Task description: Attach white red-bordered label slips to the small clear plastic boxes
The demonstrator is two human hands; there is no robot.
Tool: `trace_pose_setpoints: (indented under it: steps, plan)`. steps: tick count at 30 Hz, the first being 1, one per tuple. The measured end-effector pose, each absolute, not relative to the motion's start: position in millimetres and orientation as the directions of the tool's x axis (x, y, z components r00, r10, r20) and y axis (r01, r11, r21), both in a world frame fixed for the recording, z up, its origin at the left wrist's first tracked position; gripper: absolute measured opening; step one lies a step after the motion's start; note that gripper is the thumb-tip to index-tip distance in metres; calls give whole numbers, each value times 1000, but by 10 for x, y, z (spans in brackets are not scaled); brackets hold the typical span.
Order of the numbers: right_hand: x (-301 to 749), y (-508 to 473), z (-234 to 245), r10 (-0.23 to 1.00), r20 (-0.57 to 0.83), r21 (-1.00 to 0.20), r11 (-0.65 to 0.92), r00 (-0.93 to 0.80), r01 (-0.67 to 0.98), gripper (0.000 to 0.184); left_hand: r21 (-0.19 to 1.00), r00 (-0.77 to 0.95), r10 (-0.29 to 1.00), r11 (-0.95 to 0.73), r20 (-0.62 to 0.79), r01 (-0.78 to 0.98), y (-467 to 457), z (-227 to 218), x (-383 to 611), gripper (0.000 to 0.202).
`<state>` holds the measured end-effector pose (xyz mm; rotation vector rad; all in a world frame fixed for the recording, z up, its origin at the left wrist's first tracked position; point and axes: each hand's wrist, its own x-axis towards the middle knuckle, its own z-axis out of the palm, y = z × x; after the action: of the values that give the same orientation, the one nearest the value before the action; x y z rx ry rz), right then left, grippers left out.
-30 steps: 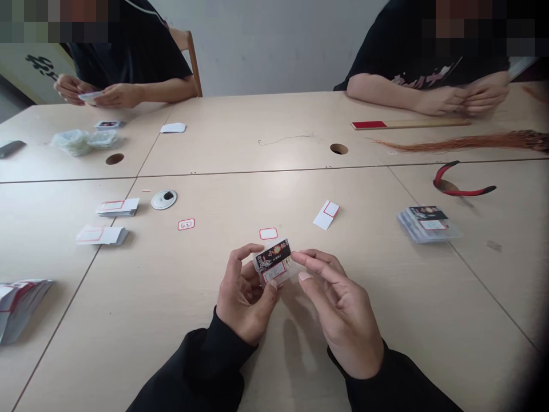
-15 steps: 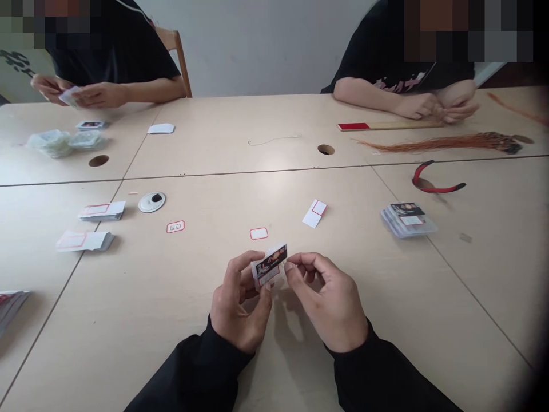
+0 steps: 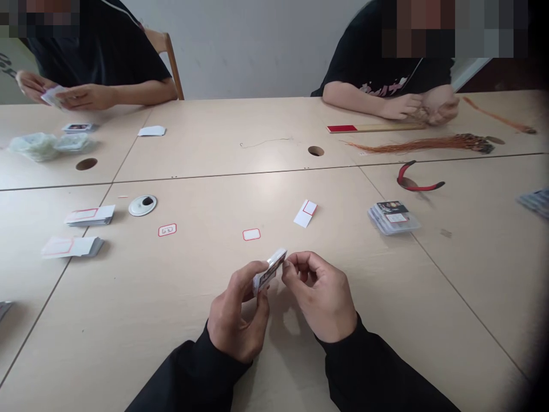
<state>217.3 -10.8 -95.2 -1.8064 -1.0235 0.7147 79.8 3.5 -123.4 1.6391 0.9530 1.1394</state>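
Observation:
Above the tabletop at the middle front, my left hand (image 3: 238, 312) is closed on a small clear plastic box (image 3: 270, 271) with a black printed card showing on it. The box is tilted, its long side slanting up to the right, so its printed face shows narrowly. At its right edge my right hand (image 3: 321, 294) is closed, thumb and fingertips pinched against the box; its other fingers curl inward. A red-bordered white label (image 3: 251, 234) lies beyond the box, and a white card with a red frame (image 3: 306, 213) rests farther back.
Stacked plastic boxes (image 3: 392, 217) stand at right, near red-handled pliers (image 3: 416, 182). White card stacks (image 3: 90, 215) and a round white cap (image 3: 143, 205) lie left. Across the table (image 3: 206, 206), two people work by an orange wire bundle (image 3: 433, 144) and bagged items (image 3: 36, 146).
In my hands the box has turned, so its printed face shows less. The whole view has shifted, with the table things now farther left. Both hands keep their grip.

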Motion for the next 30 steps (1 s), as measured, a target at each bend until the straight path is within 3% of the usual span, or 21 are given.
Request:
trace_pose_setpoints:
  steps: [18, 24, 30]
  plan:
    - [2165, -138, -992, 902, 40, -885, -168, 431, 435, 6, 976, 246, 951, -207, 186, 61, 47, -1169, 801, 34]
    - [2157, -134, -954, 890, 57, -878, -171, 452, 448, 12, 992, 212, 970, -123, 121, -6, 76, -1137, 805, 33]
    - [2161, -126, -957, 890, 32, -890, -182, 454, 418, 19, 989, 227, 963, -141, 146, -37, 71, -1143, 805, 34]
